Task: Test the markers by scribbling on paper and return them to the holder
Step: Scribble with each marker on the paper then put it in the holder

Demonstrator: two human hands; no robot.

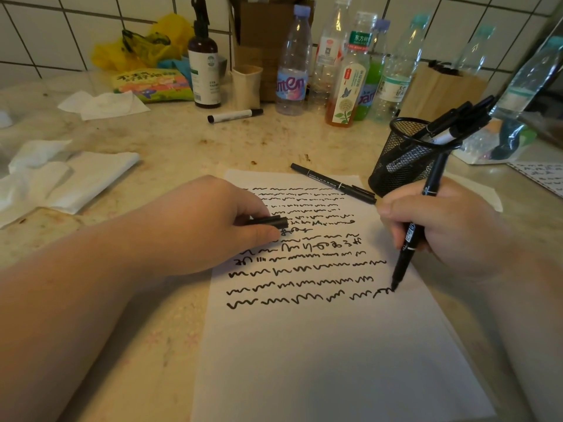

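A white sheet of paper (320,345) lies on the counter, its upper half filled with rows of black scribbles. My right hand (451,226) grips a black marker (409,242) upright, its tip touching the paper at the end of the lowest scribble row. My left hand (213,223) rests on the sheet's left edge and pinches a black marker cap (271,222). A black mesh holder (402,156) stands at the paper's top right with several markers in it. Another capped black marker (333,183) lies across the paper's top. A white-barrelled marker (234,115) lies farther back.
Several plastic bottles (292,65) and a brown spray bottle (203,68) line the tiled back wall. Crumpled white tissues (61,175) lie at left, a snack packet (152,83) and yellow bag behind. A second scribbled sheet (542,175) shows at far right.
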